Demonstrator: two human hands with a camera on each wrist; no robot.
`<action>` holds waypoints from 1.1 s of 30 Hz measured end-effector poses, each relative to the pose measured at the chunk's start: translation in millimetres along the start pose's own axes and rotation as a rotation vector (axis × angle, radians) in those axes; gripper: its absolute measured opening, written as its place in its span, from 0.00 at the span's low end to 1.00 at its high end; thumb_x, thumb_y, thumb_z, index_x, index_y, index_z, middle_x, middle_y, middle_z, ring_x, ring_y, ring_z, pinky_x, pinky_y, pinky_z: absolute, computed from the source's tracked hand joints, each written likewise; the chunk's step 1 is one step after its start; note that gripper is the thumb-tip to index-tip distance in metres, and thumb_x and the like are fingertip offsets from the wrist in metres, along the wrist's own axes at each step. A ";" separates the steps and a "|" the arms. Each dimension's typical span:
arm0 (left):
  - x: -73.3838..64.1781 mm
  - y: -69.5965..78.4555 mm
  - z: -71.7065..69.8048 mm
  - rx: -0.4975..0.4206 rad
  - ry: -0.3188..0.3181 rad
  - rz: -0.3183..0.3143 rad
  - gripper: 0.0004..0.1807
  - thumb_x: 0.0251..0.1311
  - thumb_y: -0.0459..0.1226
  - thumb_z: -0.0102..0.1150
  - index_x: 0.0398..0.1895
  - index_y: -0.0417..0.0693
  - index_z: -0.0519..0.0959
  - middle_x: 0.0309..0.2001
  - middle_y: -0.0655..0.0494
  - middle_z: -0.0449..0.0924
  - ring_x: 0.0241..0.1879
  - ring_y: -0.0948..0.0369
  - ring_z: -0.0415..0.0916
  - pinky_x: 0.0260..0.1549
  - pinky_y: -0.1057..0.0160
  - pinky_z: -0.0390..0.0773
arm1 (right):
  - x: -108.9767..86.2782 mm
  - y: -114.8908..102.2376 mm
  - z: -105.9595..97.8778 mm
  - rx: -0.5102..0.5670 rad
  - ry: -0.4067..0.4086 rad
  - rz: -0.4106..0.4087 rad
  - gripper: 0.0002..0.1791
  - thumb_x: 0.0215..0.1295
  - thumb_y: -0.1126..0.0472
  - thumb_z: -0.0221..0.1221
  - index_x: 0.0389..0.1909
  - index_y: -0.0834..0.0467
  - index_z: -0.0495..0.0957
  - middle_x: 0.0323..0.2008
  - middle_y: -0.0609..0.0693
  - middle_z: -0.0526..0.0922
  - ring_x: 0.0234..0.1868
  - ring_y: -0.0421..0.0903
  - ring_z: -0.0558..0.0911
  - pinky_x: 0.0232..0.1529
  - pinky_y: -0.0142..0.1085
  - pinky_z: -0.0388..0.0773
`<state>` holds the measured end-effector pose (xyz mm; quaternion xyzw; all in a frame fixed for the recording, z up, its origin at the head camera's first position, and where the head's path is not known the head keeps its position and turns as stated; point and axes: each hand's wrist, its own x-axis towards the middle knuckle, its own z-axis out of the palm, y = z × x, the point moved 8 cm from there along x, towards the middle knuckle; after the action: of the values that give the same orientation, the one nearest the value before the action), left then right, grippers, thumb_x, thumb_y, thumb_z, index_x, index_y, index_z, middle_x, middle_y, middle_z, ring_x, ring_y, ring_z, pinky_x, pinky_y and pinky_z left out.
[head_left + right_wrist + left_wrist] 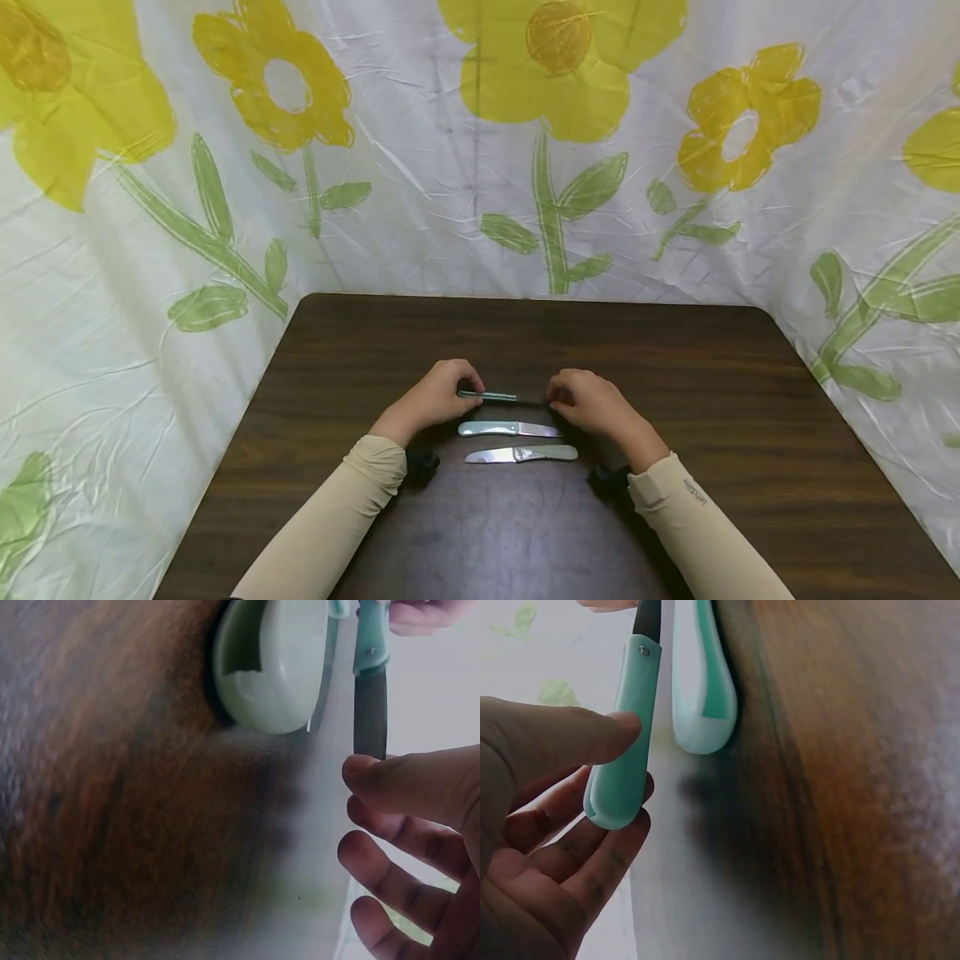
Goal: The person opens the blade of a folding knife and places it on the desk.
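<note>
My left hand [435, 396] pinches the teal handle [622, 787] of a folding knife [498, 397] between thumb and fingers. At the other end my right hand [600, 408] pinches the tip of its unfolded dark blade [370, 712], thumb on one face. The knife lies level between both hands, its blade seen nearly edge-on in the head view. Just nearer to me, a second knife [487, 428] with a light teal handle lies with its blade to the right. Below that one, a third knife [546, 452] with a pale green handle has its blade to the left.
The knives are near the middle of a dark wood-grain table [337, 333]. White sheeting [420, 208] printed with yellow flowers hangs behind the table and along its sides. Black wrist straps [422, 467] sit under both forearms, close over the tabletop.
</note>
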<state>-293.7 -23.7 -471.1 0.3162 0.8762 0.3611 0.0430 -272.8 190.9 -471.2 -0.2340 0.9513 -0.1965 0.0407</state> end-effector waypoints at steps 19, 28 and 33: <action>-2.3 -1.9 8.4 0.012 -0.021 0.007 0.06 0.58 0.32 0.76 0.35 0.45 0.86 0.38 0.55 0.84 0.41 0.58 0.78 0.46 0.59 0.80 | -6.4 -2.9 -1.4 -0.006 -0.001 -0.028 0.07 0.64 0.69 0.69 0.38 0.53 0.86 0.35 0.45 0.83 0.35 0.41 0.80 0.36 0.39 0.79; -3.3 -2.7 7.0 0.021 -0.022 0.016 0.05 0.60 0.33 0.75 0.36 0.46 0.86 0.38 0.54 0.85 0.41 0.58 0.78 0.46 0.59 0.80 | -10.0 4.3 -3.6 0.004 -0.002 -0.017 0.04 0.66 0.62 0.72 0.37 0.51 0.86 0.35 0.43 0.83 0.34 0.39 0.79 0.36 0.38 0.79; -6.7 -1.3 2.1 0.049 -0.006 0.023 0.01 0.65 0.34 0.71 0.35 0.48 0.87 0.38 0.56 0.85 0.41 0.61 0.79 0.47 0.58 0.82 | -15.4 10.9 -8.3 0.000 0.044 0.003 0.03 0.68 0.57 0.71 0.35 0.49 0.86 0.33 0.42 0.82 0.32 0.38 0.77 0.34 0.37 0.76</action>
<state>-288.4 -27.1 -474.5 0.3285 0.8809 0.3390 0.0334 -265.3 209.8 -468.1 -0.2282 0.9524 -0.2012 0.0202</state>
